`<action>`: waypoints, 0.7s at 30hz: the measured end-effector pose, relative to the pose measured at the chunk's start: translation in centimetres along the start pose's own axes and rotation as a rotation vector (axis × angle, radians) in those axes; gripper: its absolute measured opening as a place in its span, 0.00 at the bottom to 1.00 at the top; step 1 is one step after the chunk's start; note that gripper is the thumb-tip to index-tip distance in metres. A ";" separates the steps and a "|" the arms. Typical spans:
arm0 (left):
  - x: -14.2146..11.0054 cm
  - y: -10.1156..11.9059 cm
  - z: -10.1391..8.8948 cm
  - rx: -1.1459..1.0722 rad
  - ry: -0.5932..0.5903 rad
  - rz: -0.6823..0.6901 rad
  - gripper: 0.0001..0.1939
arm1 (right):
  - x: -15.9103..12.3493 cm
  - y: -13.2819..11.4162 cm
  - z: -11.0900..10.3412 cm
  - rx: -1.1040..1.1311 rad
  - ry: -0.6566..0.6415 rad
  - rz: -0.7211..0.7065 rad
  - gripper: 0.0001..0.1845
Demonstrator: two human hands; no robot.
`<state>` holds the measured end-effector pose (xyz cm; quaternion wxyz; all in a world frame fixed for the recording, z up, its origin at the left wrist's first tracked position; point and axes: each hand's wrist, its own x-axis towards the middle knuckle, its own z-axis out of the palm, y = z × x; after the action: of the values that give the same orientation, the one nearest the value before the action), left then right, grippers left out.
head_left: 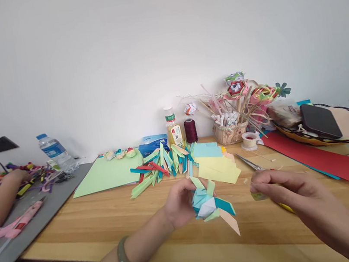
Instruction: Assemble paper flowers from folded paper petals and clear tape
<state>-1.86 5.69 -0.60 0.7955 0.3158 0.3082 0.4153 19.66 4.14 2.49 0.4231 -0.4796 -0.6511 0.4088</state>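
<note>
My left hand (182, 202) is closed around a folded-paper flower (205, 203) of light blue, white, green, teal and peach strips, held above the front of the table. Strip ends stick out from its upper side and lower right. To the right, apart from the flower, my right hand (277, 190) is in a pinch. A small yellowish-green piece shows below its fingertips; whether they grip it is unclear. Scissors (249, 162) with a yellow handle lie on the table, partly hidden behind that hand. Behind the flower is a pile of folded paper strips (161, 163).
Yellow paper sheets (218, 169), a thread spool (249, 140), a maroon thread cone (190, 130) and a glue bottle (173, 131) stand or lie behind. A basket (232, 133) holds paper flowers. Red paper (322, 155) lies right. A co-worker's hands (16, 178) are at left.
</note>
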 end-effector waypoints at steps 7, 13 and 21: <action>-0.5 0.9 0.5 0.251 0.016 0.213 0.12 | 0.0 -0.2 0.3 -0.055 -0.021 -0.055 0.16; -0.8 1.2 0.1 0.402 0.020 0.312 0.13 | -0.3 0.0 0.0 -0.039 -0.002 -0.059 0.16; -1.2 1.7 0.0 0.665 -0.032 0.579 0.11 | -0.7 0.3 -0.4 0.014 -0.227 -0.182 0.16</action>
<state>-3.22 5.50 0.98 0.5060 0.6345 0.3116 0.4943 20.23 3.54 2.23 0.3855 -0.3663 -0.7325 0.4250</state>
